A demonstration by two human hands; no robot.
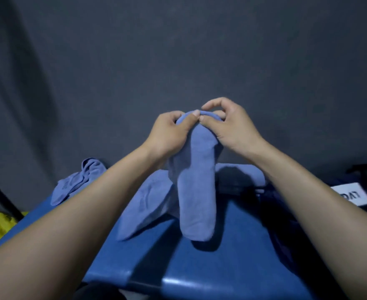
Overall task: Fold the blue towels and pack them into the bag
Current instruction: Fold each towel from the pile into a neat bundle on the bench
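both hands, left hand (169,131) and right hand (232,128), pinch the top fold of a soft blue terry towel (196,191), which hangs above the glossy blue counter (167,256) centre. risk: thumb-and-fingertip grip slips, so the fold opens.

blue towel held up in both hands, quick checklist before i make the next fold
1. Both hands pinch the top edge: left hand and right hand grip the held towel. Ok.
2. Towel hangs straight: it is bunched into a narrow column. Not ok.
3. Bottom end clear of the blue table: cannot tell.
4. Laying space: another towel lies directly beneath. Not ok.
5. Crumpled towel at far left is out of the way. Ok.
6. Bag open and ready: a dark bag is at right, mouth unclear. Cannot tell.
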